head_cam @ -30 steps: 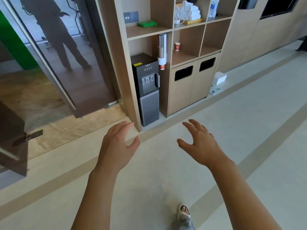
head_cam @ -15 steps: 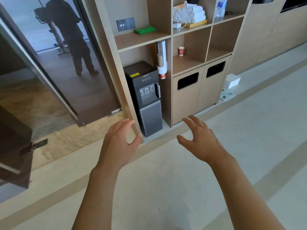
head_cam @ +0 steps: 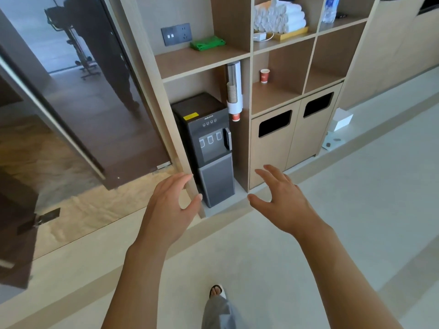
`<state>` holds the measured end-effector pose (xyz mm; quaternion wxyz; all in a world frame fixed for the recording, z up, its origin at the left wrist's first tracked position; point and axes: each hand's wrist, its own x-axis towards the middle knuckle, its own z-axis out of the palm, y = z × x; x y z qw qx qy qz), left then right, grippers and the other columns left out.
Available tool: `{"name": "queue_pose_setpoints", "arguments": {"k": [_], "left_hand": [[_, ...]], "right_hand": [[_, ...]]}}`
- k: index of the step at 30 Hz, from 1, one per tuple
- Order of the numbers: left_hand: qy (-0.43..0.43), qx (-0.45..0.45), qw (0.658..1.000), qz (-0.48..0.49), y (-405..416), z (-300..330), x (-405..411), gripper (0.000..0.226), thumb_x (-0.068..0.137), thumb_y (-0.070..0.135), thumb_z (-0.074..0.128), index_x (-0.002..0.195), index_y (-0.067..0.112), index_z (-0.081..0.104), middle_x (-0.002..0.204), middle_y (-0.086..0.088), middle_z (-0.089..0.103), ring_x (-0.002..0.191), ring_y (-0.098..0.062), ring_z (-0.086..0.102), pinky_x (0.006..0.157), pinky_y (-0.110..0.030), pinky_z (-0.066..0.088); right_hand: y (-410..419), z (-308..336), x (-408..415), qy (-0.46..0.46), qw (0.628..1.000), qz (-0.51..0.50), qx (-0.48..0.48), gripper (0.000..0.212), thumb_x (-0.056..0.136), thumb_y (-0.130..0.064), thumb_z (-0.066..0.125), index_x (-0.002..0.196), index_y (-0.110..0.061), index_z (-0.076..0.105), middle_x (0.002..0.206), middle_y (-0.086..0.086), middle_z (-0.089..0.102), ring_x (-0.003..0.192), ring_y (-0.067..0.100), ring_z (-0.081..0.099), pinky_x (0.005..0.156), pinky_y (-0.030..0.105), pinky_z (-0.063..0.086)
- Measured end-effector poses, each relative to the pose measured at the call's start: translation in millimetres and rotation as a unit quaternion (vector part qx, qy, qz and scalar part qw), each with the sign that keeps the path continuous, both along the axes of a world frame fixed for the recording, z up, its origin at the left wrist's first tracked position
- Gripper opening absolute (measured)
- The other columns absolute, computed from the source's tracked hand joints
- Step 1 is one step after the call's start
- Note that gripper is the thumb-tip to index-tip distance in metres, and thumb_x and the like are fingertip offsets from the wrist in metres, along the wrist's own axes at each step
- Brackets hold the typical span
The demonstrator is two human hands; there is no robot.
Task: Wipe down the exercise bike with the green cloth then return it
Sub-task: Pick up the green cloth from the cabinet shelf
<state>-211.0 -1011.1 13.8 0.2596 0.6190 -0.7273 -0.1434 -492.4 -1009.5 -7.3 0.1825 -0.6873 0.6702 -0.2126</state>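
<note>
shelving fills more of my view than it did a second ago, and the camera has tipped up along it, so i have walked closer to the wooden shelf unit (head_cam: 202, 60) and the green cloth (head_cam: 207, 43) now sits lower and larger in the picture. that tells me the job is at its very start: the cloth is not yet picked up and nothing has been wiped. both hands hang out in front of me with nothing in them, much as they did before. my left hand (head_cam: 169, 210) has its fingers spread loosely with the thumb out to the side, and my right hand (head_cam: 281, 200) is likewise wide, fingers slightly bent, holding nothing. the cloth lies well above and beyond both hands, up past the left hand's fingertips, on the open shelf just beside the grey socket plate (head_cam: 176, 34). it looks like a flat folded bundle, bright green, soft and a bit rumpled at the edges, so i judge it will lift easily with one hand. between my hands and lower than the cloth stands the dark water dispenser (head_cam: 209, 138). the exercise bike (head_cam: 71, 36) shows only as a reflection in the glass door, far up to the left of my left hand.
</note>
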Motion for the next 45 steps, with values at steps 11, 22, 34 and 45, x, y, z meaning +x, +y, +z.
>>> {"name": "queue_pose_setpoints", "arguments": {"k": [11,22,34,45], "left_hand": [[0.025,0.018,0.999,-0.016,-187.0,28.2,32.8,0.055,0.102,0.045,0.060,0.154,0.033,0.048,0.163,0.012,0.043,0.152,-0.013,0.035,0.122,-0.048,0.040],[0.055,0.026,0.997,-0.042,-295.2,27.4,38.6,0.056,0.101,0.045,0.063,0.154,0.033,0.048,0.163,0.012,0.042,0.151,-0.012,0.035,0.122,-0.045,0.041],[0.028,-0.003,1.000,-0.005,-408.5,20.6,-4.7,0.055,0.100,0.047,0.064,0.152,0.036,0.048,0.158,0.015,0.046,0.147,-0.009,0.039,0.111,-0.029,0.036],[0.005,-0.042,0.997,0.061,-495.9,52.2,-76.3,0.054,0.101,0.044,0.063,0.152,0.032,0.050,0.158,0.013,0.047,0.147,-0.007,0.038,0.117,-0.028,0.035]], "right_hand": [[-171.4,19.2,41.0,0.035,0.999,-0.024,0.004,0.075,0.096,-0.073,0.053,0.160,-0.044,0.027,0.175,-0.012,0.019,0.159,0.025,0.029,0.123,0.057,0.035],[-275.6,35.2,51.6,0.058,0.998,-0.035,0.006,0.072,0.097,-0.069,0.055,0.159,-0.046,0.027,0.174,-0.012,0.019,0.159,0.024,0.028,0.124,0.059,0.036],[-408.3,32.9,11.2,0.048,0.998,0.021,-0.020,0.070,0.097,-0.063,0.060,0.158,-0.040,0.036,0.172,-0.013,0.027,0.155,0.023,0.034,0.119,0.053,0.039],[-554.5,49.7,-52.9,0.004,0.987,0.142,-0.071,0.067,0.098,-0.060,0.059,0.157,-0.041,0.034,0.171,-0.012,0.028,0.155,0.022,0.035,0.120,0.051,0.038]]}}
